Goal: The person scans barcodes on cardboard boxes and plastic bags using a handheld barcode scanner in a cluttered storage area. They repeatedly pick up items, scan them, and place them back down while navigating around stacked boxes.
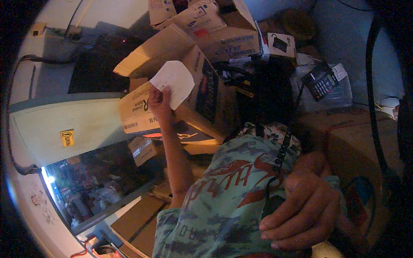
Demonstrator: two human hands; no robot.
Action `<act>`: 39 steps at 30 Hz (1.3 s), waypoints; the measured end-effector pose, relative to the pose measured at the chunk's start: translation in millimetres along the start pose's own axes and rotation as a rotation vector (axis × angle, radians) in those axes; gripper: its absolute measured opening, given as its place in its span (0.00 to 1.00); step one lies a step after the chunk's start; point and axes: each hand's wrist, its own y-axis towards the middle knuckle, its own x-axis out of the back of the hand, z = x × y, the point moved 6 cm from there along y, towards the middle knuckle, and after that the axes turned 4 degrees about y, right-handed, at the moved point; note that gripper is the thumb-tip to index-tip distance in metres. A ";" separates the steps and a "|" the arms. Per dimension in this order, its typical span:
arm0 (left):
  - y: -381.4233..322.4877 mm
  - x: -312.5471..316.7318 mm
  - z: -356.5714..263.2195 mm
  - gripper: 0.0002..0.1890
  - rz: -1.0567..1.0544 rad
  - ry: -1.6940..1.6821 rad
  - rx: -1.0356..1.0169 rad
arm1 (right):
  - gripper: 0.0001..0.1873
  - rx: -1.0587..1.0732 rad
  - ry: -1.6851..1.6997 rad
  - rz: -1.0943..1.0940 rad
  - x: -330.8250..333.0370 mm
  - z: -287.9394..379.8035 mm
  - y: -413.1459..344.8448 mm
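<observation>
My left hand [161, 101] is raised at the left of centre and pinches a white sheet of paper [180, 80] with cut corners between thumb and fingers; the sheet bears faint writing. Behind the sheet stands a cardboard box [193, 64] with its flaps spread. Near the camera at the lower right, my right hand [303, 209] has its fingers curled over the front of my green patterned shirt [213, 193]. Beside its fingertips is a dark object [273, 203], too dim to name. A black beaded cord [280, 154] hangs over the shirt. Whether my right hand holds anything is hidden.
More cardboard boxes [238, 42] are piled behind. At the right, a calculator [321, 83] lies on a plastic-wrapped item near a small printed box [281, 45]. A pale panel with a yellow sign [67, 138] stands left, above a dark glass pane [96, 187]. A black cable [371, 80] hangs at the right.
</observation>
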 end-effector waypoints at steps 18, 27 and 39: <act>-2.0 -0.3 -0.6 0.15 0.007 -0.015 -0.008 | 0.09 -0.043 0.051 -0.005 1.9 -5.3 1.8; -2.2 -1.8 -3.0 0.16 -0.013 -0.053 0.033 | 0.10 -0.060 0.076 0.006 5.4 -9.5 5.0; 0.9 1.9 5.4 0.17 -0.009 -0.054 0.019 | 0.10 -0.051 0.024 -0.038 3.1 -7.6 1.0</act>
